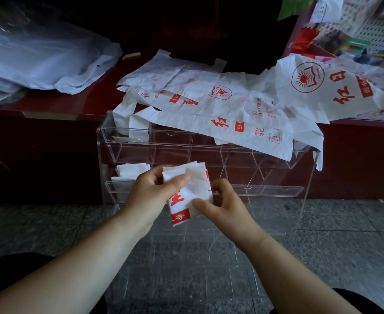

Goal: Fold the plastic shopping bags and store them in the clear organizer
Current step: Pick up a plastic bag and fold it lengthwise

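White plastic printed in red, the folded bag point(187, 193) hung between both hands, just in front of the clear organizer point(231, 150). My left hand point(150, 196) pinched its top edge under the thumb. My right hand point(220, 205) pinched the lower right side, fingers curled. Both bare forearms reached forward. I judged it best to press the folds flat, then slide it in beside the stored bags point(129, 171).

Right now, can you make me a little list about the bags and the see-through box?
left hand: pinches folded bag's top
right hand: pinches its lower edge
folded bag: white, red print, held before the clear organizer
clear organizer: on the floor, stored bags in left slots
unfolded bags: on the red counter, one draped over organizer
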Motion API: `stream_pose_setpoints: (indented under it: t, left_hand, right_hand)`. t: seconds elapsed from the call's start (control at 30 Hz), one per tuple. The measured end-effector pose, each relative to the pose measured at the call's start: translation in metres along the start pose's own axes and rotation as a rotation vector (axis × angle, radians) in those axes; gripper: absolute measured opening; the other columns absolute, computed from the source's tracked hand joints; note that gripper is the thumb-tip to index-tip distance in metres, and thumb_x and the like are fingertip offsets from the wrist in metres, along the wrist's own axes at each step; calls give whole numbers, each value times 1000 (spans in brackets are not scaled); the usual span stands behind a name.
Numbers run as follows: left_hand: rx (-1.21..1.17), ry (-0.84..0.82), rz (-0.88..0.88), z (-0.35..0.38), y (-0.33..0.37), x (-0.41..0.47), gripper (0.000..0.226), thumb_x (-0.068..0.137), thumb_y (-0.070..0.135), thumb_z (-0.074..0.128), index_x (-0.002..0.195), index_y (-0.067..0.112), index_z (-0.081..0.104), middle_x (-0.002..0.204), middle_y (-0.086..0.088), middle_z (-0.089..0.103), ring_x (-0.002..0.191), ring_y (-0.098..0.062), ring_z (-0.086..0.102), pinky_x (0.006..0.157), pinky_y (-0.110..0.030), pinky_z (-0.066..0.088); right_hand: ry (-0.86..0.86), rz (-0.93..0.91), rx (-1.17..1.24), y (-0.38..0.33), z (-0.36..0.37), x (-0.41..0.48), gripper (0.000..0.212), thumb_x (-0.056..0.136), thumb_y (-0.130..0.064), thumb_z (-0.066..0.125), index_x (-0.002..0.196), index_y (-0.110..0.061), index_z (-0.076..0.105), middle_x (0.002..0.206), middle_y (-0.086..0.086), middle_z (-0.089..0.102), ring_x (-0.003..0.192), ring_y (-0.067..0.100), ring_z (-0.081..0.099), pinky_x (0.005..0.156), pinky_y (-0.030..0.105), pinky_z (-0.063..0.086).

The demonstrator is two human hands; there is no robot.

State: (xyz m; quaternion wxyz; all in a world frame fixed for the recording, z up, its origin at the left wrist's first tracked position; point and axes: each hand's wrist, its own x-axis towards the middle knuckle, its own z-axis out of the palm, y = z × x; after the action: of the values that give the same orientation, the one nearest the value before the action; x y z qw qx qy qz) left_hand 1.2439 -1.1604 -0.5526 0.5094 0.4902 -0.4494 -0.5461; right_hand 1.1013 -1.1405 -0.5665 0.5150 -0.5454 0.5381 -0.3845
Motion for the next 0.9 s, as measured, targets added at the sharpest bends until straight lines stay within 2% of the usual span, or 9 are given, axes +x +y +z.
stream_pose_setpoints:
  t: [0.1,0.17,0.2,0.3,0.4,0.5,0.6,0.73,0.9]
  left_hand:
    - [15,43,0,0,0,0,10,81,9,62,76,18,61,61,7,68,62,-7,65,62,-25,52]
    - [28,56,-14,0,-2,2,11,82,7,61,76,16,60,68,0,65,67,-16,62,65,-30,48]
    - [16,50,-30,-2,-2,3,12,82,4,60,76,15,58,70,-3,63,68,-17,59,65,-30,45]
    - [-8,-89,-86,-10,1,8,24,77,3,67,85,22,54,78,-2,60,71,-14,57,62,-23,44]
    - [203,-222,-14,-13,-1,6,28,78,17,70,93,36,56,87,6,62,73,1,60,63,-10,47]
    - [319,-132,111,-4,-3,2,15,87,20,60,82,34,61,84,13,64,76,0,60,69,-17,47]
    - [249,-39,141,-1,-6,2,20,88,19,54,73,30,63,66,17,66,66,4,59,64,-12,45]
    - [241,38,166,-1,-7,3,29,91,23,49,64,24,61,52,19,63,53,4,56,52,-9,40]
    - [269,143,243,-3,-5,5,30,91,21,50,63,26,59,52,23,61,54,8,54,52,-7,38]
  right_hand:
    - [-71,92,221,0,5,0,27,81,-15,64,104,-19,50,93,-2,64,77,9,64,62,20,52]
    - [-48,94,252,-2,7,0,7,85,-9,60,90,-14,58,76,-2,67,65,8,63,57,18,51]
    - [-17,87,244,-2,6,0,7,86,-8,59,83,-14,59,69,-3,66,60,6,62,56,18,50]
    - [-24,58,107,-6,-3,2,12,86,-7,59,78,-16,58,67,0,63,59,8,59,53,16,47]
    - [-72,-16,-73,-10,-8,0,18,87,-9,58,84,-26,53,75,-1,60,62,6,56,52,13,45]
    - [-5,-172,-120,-7,-2,-4,35,86,-8,59,93,-37,41,90,-11,57,79,2,59,65,13,48]
    - [135,-263,-146,-5,2,-6,35,82,-5,63,82,-36,46,78,-17,58,73,-7,56,62,10,44]
    - [133,-212,-45,-5,3,-3,31,82,4,61,68,-24,56,60,-19,62,60,-5,57,53,9,42]
    - [49,22,198,-10,1,-3,10,88,-12,56,90,-21,52,80,-2,64,68,7,62,58,23,52]
